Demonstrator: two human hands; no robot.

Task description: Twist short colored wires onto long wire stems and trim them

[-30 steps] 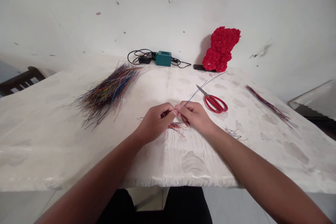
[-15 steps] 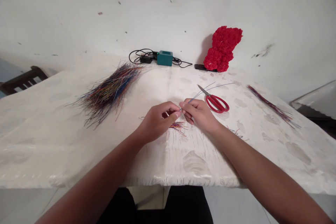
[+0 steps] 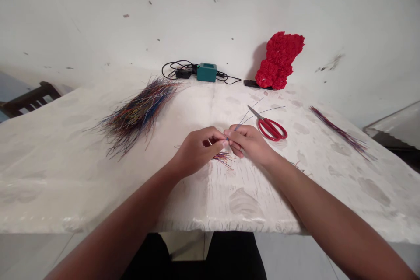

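Thumb and fingertips of my left hand (image 3: 202, 148) are closed in a pinch on thin blue wires (image 3: 243, 118). My right hand (image 3: 250, 143) pinches the same wires right beside it, the fingertips of both hands touching or almost so. Two loose ends of the wires spread up and to the right from my right hand, near the scissors. The red-handled scissors (image 3: 271, 130) lie just beyond my right hand. Partly hidden under my hands, short multicoloured wire pieces (image 3: 223, 158) lie on the table.
A large bundle of coloured wires (image 3: 138, 116) lies at left, a thinner bundle (image 3: 337, 131) at right. Against the wall are a teal box (image 3: 206, 72) with black cables, a dark flat object (image 3: 251, 83) and red flowers (image 3: 278, 61). Wire scraps (image 3: 297, 166) lie beside my right forearm.
The loose ends of the blue wires have swung left and spread further apart. Both hands keep nearly the same place and grip.
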